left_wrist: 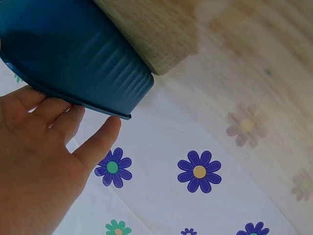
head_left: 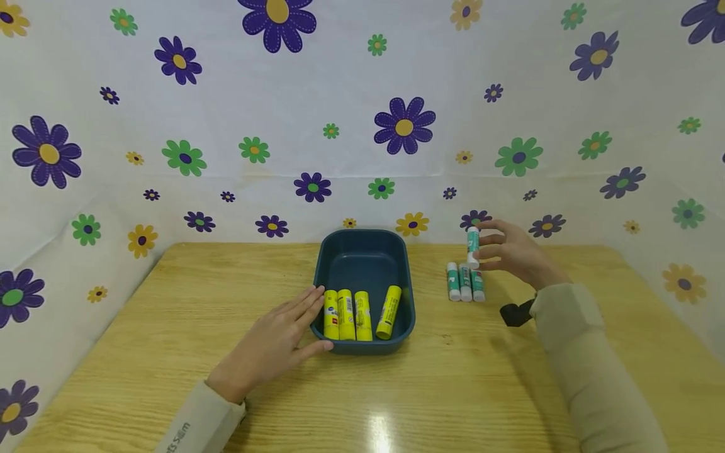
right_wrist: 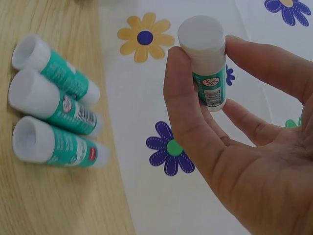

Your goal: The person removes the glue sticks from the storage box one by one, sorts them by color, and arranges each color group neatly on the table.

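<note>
My right hand point(head_left: 518, 251) pinches a green-and-white glue stick point(right_wrist: 210, 83) between thumb and fingers, holding it upright above the table. Just below it, three matching glue sticks point(head_left: 465, 282) lie side by side on the wood. At the left wall of a dark blue bin point(head_left: 362, 234), my left hand point(head_left: 277, 343) rests with extended fingers touching the rim, as the left wrist view also shows. Inside the bin, three yellow glue sticks point(head_left: 346, 314) lie in a row at the near left. Another yellow glue stick point(head_left: 389, 313) lies tilted at the right, apart from them.
The wooden table point(head_left: 453, 390) carries the bin near its middle. Behind it and along both sides hangs a white cloth point(head_left: 340, 94) printed with flowers. A black strap point(head_left: 517, 313) hangs from the right wrist.
</note>
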A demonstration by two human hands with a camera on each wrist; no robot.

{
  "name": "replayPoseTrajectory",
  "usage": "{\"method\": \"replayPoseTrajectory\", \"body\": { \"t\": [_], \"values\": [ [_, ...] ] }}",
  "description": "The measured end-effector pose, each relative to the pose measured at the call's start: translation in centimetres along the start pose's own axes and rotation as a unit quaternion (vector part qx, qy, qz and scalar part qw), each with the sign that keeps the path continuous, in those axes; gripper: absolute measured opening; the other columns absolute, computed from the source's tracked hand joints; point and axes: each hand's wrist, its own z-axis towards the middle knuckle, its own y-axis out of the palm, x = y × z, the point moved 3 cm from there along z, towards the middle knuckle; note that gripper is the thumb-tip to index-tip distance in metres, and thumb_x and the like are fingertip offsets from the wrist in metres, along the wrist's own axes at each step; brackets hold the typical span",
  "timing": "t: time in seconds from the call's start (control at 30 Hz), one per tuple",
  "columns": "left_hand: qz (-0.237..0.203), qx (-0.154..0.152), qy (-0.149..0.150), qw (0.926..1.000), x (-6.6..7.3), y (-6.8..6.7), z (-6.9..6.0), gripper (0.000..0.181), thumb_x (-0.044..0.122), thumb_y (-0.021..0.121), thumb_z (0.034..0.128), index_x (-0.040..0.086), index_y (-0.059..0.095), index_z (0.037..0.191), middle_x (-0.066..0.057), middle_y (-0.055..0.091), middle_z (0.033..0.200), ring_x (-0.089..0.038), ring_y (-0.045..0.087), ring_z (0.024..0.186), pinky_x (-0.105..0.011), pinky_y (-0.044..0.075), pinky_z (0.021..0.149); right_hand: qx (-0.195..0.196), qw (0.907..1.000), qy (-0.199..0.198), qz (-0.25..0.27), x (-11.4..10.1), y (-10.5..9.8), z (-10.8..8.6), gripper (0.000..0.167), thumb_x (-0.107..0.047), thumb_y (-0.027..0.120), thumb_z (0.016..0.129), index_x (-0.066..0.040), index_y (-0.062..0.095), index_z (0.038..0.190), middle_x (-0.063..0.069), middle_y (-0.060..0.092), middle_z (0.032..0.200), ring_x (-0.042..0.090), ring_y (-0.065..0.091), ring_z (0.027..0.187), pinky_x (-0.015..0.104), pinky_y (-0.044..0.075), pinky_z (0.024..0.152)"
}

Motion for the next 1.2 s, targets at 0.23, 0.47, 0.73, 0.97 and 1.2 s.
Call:
{"method": "replayPoseTrajectory", "body": {
  "t": [0.23, 0.47, 0.73, 0.97, 1.2],
  "values": [
    [0.005, 0.001, 0.003, 1.0, 0.1, -0.1, 0.1, 0.079, 0.055, 0.055, 0.1007, -0.008, 0.044, 0.148, -0.021, 0.037, 0.158, -0.034, 0.036, 0.145, -0.052, 0.04, 0.111, -0.007, 0.9999, 0.003, -0.015, 1.3, -1.2, -0.5, 0.075, 0.002, 0.058, 0.1, 0.004, 0.011, 0.158, 0.032, 0.034, 0.144, 0.025, 0.054, 0.107, 0.046, 0.055, 0.098],
    [-0.001, 0.001, 0.0, 1.0, 0.1, 0.0, 0.0, 0.079, 0.054, 0.056, 0.1007, -0.008, 0.044, 0.149, -0.02, 0.037, 0.158, -0.034, 0.036, 0.146, -0.052, 0.04, 0.111, 0.004, 0.9989, 0.017, -0.044, 2.6, -2.4, -1.1, 0.074, 0.002, 0.057, 0.1, 0.007, 0.011, 0.157, 0.036, 0.033, 0.144, 0.028, 0.054, 0.111, 0.046, 0.055, 0.096],
    [0.001, 0.013, 0.008, 0.9999, 0.0, 0.1, 0.1, 0.082, 0.059, 0.052, 0.1001, -0.009, 0.045, 0.147, -0.022, 0.038, 0.157, -0.035, 0.038, 0.144, -0.051, 0.04, 0.111, -0.006, 0.9982, 0.022, -0.056, 3.6, -3.2, -1.8, 0.073, 0.002, 0.058, 0.099, 0.01, 0.012, 0.155, 0.034, 0.038, 0.139, 0.021, 0.06, 0.101, 0.043, 0.057, 0.094],
    [0.002, -0.003, 0.003, 1.0, 0.0, 0.3, 0.2, 0.084, 0.06, 0.05, 0.1003, -0.007, 0.044, 0.149, -0.02, 0.036, 0.159, -0.034, 0.035, 0.146, -0.051, 0.039, 0.112, 0.0, 0.9961, 0.036, -0.081, 5.0, -3.6, -1.8, 0.077, 0.002, 0.064, 0.094, 0.011, 0.018, 0.154, 0.037, 0.04, 0.138, 0.026, 0.063, 0.1, 0.042, 0.059, 0.09],
    [0.004, 0.004, 0.0, 1.0, -0.1, 0.2, 0.1, 0.082, 0.058, 0.055, 0.0994, -0.007, 0.044, 0.149, -0.02, 0.036, 0.159, -0.034, 0.036, 0.145, -0.051, 0.04, 0.111, 0.001, 0.9926, 0.04, -0.114, 5.8, -3.3, -1.2, 0.076, 0.003, 0.066, 0.09, 0.014, 0.021, 0.151, 0.041, 0.039, 0.136, 0.034, 0.062, 0.104, 0.042, 0.06, 0.088]
  ]
}}
